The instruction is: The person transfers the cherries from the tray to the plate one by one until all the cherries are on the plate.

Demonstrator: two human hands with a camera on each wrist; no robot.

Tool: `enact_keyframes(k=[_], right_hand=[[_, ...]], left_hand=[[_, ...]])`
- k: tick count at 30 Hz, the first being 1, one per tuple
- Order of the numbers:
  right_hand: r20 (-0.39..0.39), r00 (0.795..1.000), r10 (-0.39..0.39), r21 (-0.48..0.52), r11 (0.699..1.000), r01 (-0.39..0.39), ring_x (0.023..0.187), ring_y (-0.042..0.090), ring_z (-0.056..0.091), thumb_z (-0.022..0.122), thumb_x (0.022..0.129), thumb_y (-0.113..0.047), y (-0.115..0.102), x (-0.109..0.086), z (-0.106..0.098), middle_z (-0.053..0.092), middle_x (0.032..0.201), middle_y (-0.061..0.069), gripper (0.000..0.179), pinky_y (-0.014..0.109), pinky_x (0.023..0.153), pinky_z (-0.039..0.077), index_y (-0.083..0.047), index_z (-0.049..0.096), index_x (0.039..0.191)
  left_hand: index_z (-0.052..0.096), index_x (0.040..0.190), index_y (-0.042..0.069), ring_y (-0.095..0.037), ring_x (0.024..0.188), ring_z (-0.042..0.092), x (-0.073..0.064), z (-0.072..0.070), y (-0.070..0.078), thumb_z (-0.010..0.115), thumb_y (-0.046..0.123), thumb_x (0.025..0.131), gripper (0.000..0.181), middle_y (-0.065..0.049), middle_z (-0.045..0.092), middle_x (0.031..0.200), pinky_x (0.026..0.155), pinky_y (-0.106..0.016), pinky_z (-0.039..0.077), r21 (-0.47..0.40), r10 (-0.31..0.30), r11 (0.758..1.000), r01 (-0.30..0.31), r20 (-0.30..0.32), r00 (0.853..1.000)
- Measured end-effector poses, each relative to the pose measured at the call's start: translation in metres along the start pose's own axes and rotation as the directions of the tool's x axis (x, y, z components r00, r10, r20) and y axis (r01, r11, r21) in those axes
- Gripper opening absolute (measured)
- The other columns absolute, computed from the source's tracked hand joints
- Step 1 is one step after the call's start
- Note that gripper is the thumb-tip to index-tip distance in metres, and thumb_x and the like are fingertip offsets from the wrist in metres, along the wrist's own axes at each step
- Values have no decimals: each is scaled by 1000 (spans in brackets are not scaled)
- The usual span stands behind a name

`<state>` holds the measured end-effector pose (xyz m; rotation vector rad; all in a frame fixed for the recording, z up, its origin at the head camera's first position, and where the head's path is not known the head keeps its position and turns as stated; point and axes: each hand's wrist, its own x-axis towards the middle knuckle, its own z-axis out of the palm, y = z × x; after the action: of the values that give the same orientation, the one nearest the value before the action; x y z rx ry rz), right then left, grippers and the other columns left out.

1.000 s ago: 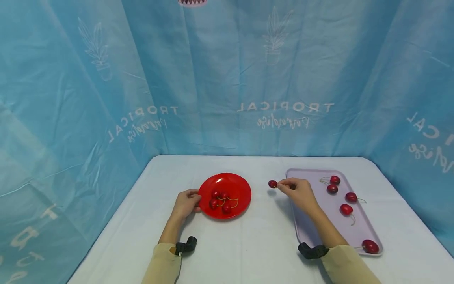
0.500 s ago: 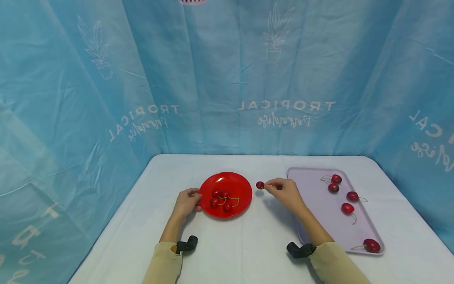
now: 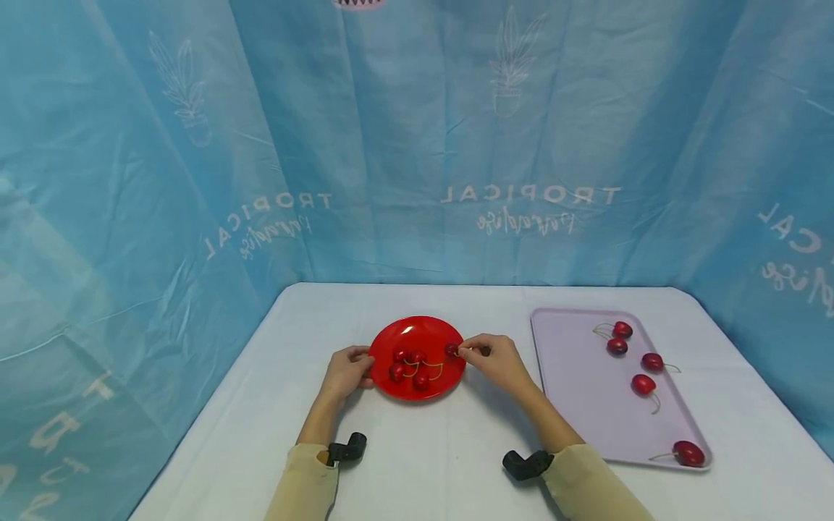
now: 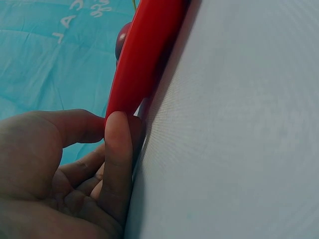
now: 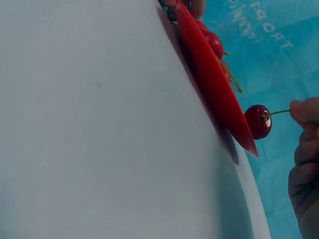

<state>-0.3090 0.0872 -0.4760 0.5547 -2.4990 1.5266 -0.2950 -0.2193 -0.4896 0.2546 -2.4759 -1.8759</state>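
A red plate (image 3: 391,333) lies on the white table, with several cherries (image 3: 420,380) grouped near its middle. My left hand (image 3: 345,373) pinches the plate's left rim; the left wrist view shows thumb and fingers (image 4: 118,134) at that edge. At the opposite rim, my right hand (image 3: 498,363) holds one dark red cherry (image 5: 258,122) by its green stem. That cherry is right at the inner side of the plate's rim in the right wrist view. Part of the right hand lies outside that view.
To the right stands a pale purple tray (image 3: 573,391) with several cherries along its right side, one (image 3: 688,454) at its near corner. Blue printed curtains (image 3: 417,181) enclose the table (image 3: 417,463) at the back and sides.
My right hand has moved left with the cherry, from beside the tray to over the plate's right rim. The left hand has kept its grip on the plate.
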Motion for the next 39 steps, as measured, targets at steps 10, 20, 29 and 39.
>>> enact_keyframes(k=[10,20,29,39], right_hand=[[53,998,-31,29,999,30,76,19,55,73,86,-14,-5,-2,19,67,81,-6,8,26,63,52,-13,76,94],[98,995,14,-34,999,-11,80,19,55,75,84,-19,-7,-2,30,66,81,-11,8,29,65,53,-17,77,92],[102,992,72,-51,996,-67,78,19,53,75,83,-21,-13,-3,24,65,79,-8,13,29,62,51,-17,77,95],[85,990,116,-55,992,-112,79,20,54,72,86,-20,-17,0,1,62,78,-2,14,30,63,52,-15,75,99]], left_hand=[[59,122,1,-19,65,63,-1,2,-1,61,14,92,33,-13,64,98,60,-30,57,4,-2,1000,2,0,1000],[60,122,0,-20,65,63,1,3,1,61,14,92,33,-14,64,99,59,-29,57,-5,-7,1000,7,1,1000],[60,122,0,-20,65,64,2,3,1,61,14,92,33,-14,64,99,59,-29,57,4,-1,1000,1,-3,1000],[60,123,1,-20,65,63,1,0,-1,61,14,93,33,-14,64,100,59,-28,56,11,-9,1000,9,-11,1000]])
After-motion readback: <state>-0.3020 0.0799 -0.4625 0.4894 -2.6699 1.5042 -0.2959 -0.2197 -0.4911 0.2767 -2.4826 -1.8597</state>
